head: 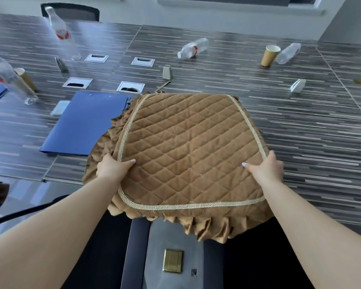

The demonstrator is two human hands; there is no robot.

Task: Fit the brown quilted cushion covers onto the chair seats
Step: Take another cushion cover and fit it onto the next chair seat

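Observation:
A brown quilted cushion cover with cream braid trim and a ruffled skirt lies flat at the near edge of the striped table, its front ruffle hanging over the edge. More brown ruffled fabric shows beneath its left side. My left hand grips the cover's left edge, thumb on top. My right hand grips the right edge the same way. No chair seat is visible directly below; only dark floor and a grey strip.
A blue folder lies left of the cover. Plastic bottles, paper cups, name-card stands and cable hatches dot the table. A black chair stands at the far side. A brass floor socket sits below.

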